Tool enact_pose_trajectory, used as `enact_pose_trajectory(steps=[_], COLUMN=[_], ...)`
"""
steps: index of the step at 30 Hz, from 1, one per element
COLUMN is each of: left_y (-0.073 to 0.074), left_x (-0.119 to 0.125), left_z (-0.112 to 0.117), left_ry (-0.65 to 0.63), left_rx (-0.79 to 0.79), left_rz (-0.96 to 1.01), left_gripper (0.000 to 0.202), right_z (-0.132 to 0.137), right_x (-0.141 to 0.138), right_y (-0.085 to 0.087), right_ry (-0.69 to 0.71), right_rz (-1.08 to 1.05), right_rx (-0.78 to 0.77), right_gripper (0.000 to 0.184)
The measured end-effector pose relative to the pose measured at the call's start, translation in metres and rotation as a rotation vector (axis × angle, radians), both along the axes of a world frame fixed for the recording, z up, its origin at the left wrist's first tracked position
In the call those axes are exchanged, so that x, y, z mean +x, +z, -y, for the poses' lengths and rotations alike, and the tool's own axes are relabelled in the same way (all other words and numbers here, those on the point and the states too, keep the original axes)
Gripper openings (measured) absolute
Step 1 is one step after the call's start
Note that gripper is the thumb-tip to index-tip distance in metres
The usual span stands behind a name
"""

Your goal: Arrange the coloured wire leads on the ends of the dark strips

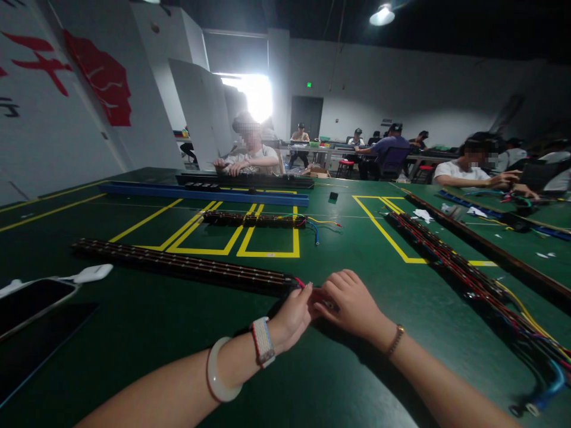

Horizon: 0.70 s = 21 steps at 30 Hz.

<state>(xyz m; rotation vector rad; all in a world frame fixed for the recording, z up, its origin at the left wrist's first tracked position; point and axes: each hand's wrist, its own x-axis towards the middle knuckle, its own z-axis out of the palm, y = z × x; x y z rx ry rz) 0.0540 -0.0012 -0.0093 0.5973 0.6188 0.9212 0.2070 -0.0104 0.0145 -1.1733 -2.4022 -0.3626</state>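
Observation:
A long dark strip (pixel 178 264) lies across the green table (pixel 348 368), running from the left to just before my hands. At its right end short red wires (pixel 301 283) stick out. My left hand (pixel 292 312) pinches at those wires with its fingers closed; a pale bangle and a watch sit on that wrist. My right hand (pixel 350 303) is curled shut right beside it, fingertips meeting the left hand's over the wire end. What exactly lies inside the right hand's fingers is hidden.
A phone (pixel 27 303) and a white earbud case (pixel 91 273) lie at the left edge. A second strip (pixel 252 219) sits in yellow floor-style markings further back. A wired strip (pixel 450 261) runs diagonally at right. Other people work at tables beyond.

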Motion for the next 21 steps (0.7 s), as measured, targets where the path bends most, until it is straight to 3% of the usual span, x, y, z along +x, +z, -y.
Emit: enact_pose_trajectory(steps=[11, 17, 21], left_y=[0.0, 0.004, 0.003], left_x=[0.001, 0.0, 0.0], left_z=[0.001, 0.005, 0.005], left_ry=[-0.019, -0.047, -0.046], left_rx=[0.054, 0.079, 0.083], left_rz=[-0.073, -0.114, -0.138], left_gripper=[0.027, 0.032, 0.033], right_z=[-0.008, -0.027, -0.045], right_x=[0.005, 0.016, 0.018], right_y=[-0.012, -0.022, -0.024], right_ry=[-0.079, -0.209, -0.278], right_rz=[0.0, -0.128, -0.113], right_rx=[-0.068, -0.157, -0.138], right_gripper=[0.027, 0.026, 0.03])
